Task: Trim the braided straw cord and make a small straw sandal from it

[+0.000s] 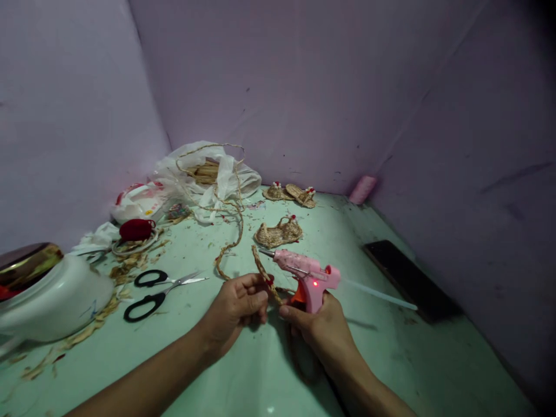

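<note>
My right hand (324,327) is closed round the handle of a pink hot glue gun (299,265), its red light lit and a clear glue stick (377,293) poking out of the back. The nozzle points left, close to the end of a braided straw cord (259,263). My left hand (243,304) pinches that cord, with a small red piece (270,279) at the fingertips. The cord also passes by my right thumb and runs back towards a plastic bag. Just beyond the nozzle lies a small woven straw slipper (278,233) with a red bead.
Black-handled scissors (158,292) lie open to the left, near a white pot (73,295). A plastic bag (217,179) of straw stands against the wall. Two small slippers (299,195) and a pink roll (362,189) are at the back; a dark phone (408,278) is right.
</note>
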`<state>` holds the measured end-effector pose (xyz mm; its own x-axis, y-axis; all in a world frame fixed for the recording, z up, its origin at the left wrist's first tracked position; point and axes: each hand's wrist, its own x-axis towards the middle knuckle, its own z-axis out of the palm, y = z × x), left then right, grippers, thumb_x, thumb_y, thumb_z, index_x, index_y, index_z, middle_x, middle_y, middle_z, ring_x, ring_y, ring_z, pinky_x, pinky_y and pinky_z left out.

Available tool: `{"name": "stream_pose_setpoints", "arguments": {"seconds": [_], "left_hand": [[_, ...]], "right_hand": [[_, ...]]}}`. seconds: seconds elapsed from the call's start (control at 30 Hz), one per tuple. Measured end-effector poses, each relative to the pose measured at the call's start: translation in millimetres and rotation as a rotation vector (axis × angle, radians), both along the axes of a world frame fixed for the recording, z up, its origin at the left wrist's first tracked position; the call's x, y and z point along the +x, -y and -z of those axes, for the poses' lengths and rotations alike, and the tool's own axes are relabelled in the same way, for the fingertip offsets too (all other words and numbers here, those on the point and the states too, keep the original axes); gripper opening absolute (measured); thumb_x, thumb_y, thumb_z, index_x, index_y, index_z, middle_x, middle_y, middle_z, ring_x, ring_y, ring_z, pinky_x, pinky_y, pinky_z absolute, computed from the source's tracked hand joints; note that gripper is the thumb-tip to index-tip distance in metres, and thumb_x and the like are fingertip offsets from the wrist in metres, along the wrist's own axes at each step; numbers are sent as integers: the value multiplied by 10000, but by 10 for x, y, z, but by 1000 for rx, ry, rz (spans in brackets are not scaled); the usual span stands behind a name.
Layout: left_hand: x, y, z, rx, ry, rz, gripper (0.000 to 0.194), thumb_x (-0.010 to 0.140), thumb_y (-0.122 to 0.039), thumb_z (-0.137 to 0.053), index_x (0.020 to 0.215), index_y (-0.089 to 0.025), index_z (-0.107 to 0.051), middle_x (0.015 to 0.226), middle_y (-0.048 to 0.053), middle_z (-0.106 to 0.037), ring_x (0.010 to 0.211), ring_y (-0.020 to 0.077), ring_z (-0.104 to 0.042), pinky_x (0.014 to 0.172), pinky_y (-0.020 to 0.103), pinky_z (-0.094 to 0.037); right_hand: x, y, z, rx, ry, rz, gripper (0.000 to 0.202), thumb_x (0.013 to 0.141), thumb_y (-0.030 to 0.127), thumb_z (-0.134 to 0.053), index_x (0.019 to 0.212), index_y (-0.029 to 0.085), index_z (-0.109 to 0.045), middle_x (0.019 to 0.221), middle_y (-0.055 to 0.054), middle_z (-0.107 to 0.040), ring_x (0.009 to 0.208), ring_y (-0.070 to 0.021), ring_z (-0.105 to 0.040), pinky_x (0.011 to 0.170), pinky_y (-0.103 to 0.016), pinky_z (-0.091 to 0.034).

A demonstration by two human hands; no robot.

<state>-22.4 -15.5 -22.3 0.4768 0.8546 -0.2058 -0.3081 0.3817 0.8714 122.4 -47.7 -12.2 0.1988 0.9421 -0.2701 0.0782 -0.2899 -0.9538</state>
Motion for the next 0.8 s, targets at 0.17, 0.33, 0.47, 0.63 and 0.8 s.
{"name": "stream_pose_setpoints", "arguments": {"seconds": [0.17, 0.33, 0.47, 0.63, 0.8], "left_hand": [[93, 81, 11, 40, -185, -90, 232, 608, -313, -698, 676, -113, -601, 521, -7, -539, 415, 49, -400, 412, 183, -274], [22, 63, -28, -7, -239, -86, 277, 653, -400, -636, 652, -129, -576, 385, -32, -483, 279, 33, -306, 308, 174, -167], [-82, 37, -48, -64, -286, -73, 290, 658, -414, -633, 657, -128, -583, 370, -44, -459, 261, 18, -240, 289, 169, -93], [-135, 43, -78, -103, -274, -116, 313, 636, -383, -661, 798, -116, -636, 531, -29, -515, 335, 12, -324, 310, 150, -136], [-158, 45, -79, -138, -215, -95, 277, 628, -325, -663, 804, -113, -634, 534, -29, -513, 351, 21, -353, 314, 157, -175]], "right_hand": [[-62, 26, 6, 35, -12, -42, 102, 574, 210, -655, 630, 150, -595, 417, 40, -502, 384, -102, -418, 384, -224, -328], [119, 46, -23, 35, -56, -39, 309, 574, 311, -676, 817, 132, -605, 566, 4, -577, 408, -97, -407, 391, -228, -317], [424, 79, -26, 112, -54, -198, 396, 607, 384, -678, 923, 159, -599, 595, 11, -550, 414, -83, -356, 372, -211, -263], [531, 99, 28, 149, -88, -317, 336, 739, 462, -554, 858, 151, -605, 550, 27, -445, 465, -96, -377, 422, -218, -282], [552, 101, 94, 155, -28, -412, 336, 785, 482, -493, 872, 168, -577, 596, 2, -498, 517, -124, -432, 466, -239, -321]]}}
